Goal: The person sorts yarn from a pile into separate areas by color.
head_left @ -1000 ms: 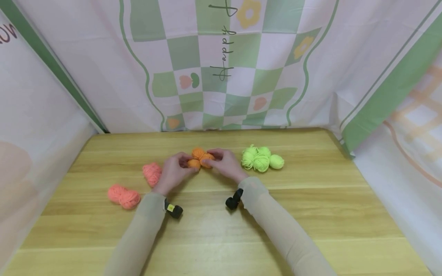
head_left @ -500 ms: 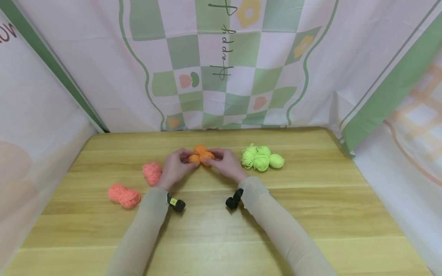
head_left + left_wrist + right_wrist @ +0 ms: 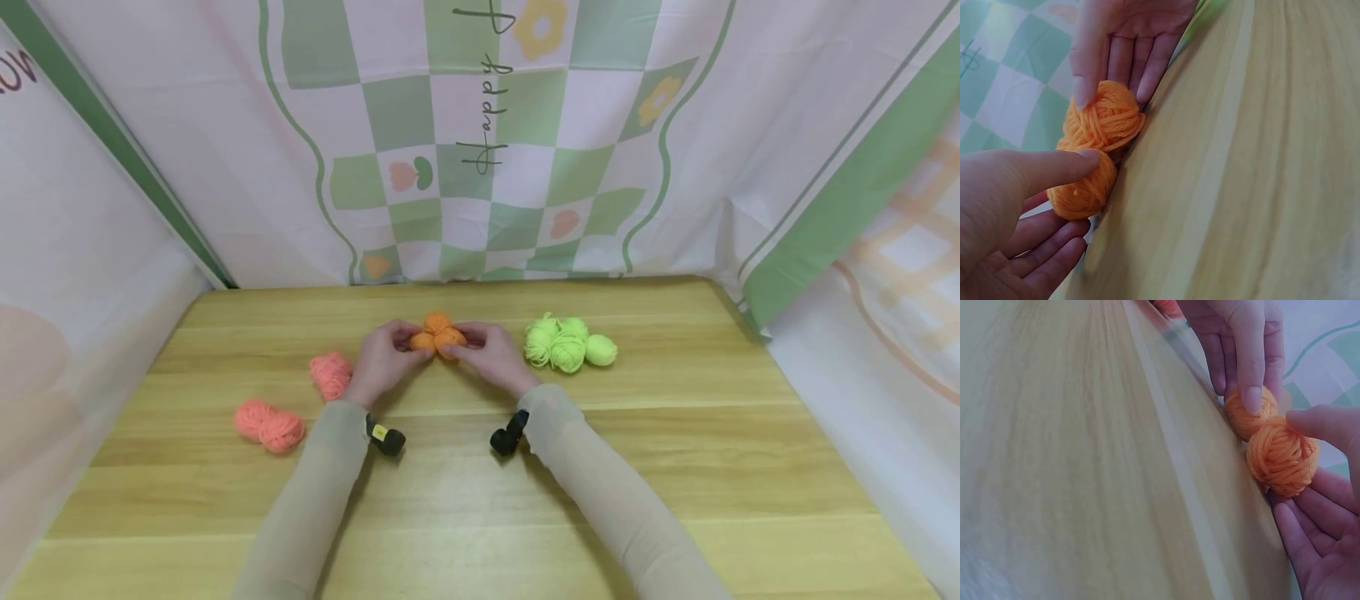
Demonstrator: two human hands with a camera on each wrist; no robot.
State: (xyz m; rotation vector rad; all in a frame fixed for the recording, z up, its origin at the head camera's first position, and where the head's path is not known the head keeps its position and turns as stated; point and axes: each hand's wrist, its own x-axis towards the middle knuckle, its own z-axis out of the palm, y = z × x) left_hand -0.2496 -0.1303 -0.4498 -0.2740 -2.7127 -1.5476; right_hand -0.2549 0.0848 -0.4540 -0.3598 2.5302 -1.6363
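Three small orange yarn balls sit together in the head view: a back ball [image 3: 437, 321], a left ball [image 3: 423, 342] and a right ball [image 3: 449, 339]. My left hand [image 3: 384, 360] holds the left ball between thumb and fingers. On the other side, my right hand [image 3: 491, 357] grips the right ball the same way. In the left wrist view the left ball [image 3: 1088, 190] lies under my left thumb, touching the right ball [image 3: 1107, 119]. The right wrist view has the right ball [image 3: 1283, 456] close up, low at the table. The back ball is hidden in both wrist views.
Several lime-green yarn balls [image 3: 567, 346] are clustered to the right of my right hand. Two coral yarn bundles, one nearer [image 3: 270, 426] and one farther [image 3: 331, 376], lie on the left of the wooden table [image 3: 465, 517]. A patterned curtain [image 3: 525, 183] hangs behind the table's far edge.
The orange balls have shifted slightly away from me and closer together. My left hand has moved a little forward and right with its ball; my right hand has barely moved.
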